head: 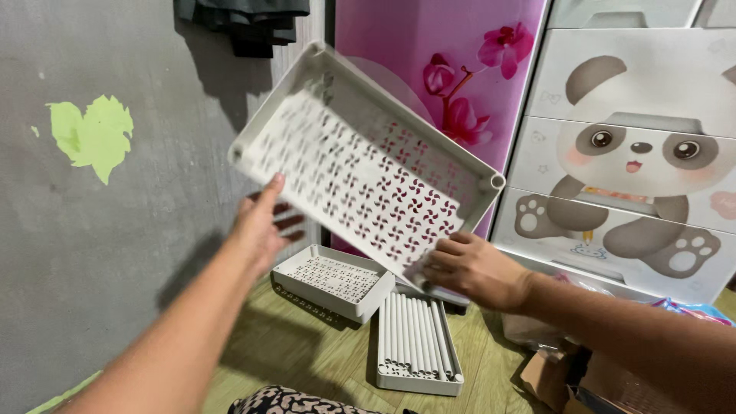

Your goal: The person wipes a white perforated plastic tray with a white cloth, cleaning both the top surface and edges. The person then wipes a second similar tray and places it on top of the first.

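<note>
Grey wall and a wooden floor [322, 360] frame the scene. Above the floor, the right hand [469, 268] clamps the lower edge of a tilted white perforated tray [360, 165]; the left hand [264, 222] rests open-fingered against its other side. Below lie a second perforated tray [333, 280] and a tray of white tubes [414, 337]. A panda-print drawer cabinet [629, 146] stands behind, both forearms reaching forward.

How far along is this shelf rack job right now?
Done: nothing looks joined yet. In hand: the right hand grips the raised white perforated tray, and the left hand is open at its lower edge. Left: a second tray and a tray of white tubes lie unassembled on the floor.
</note>
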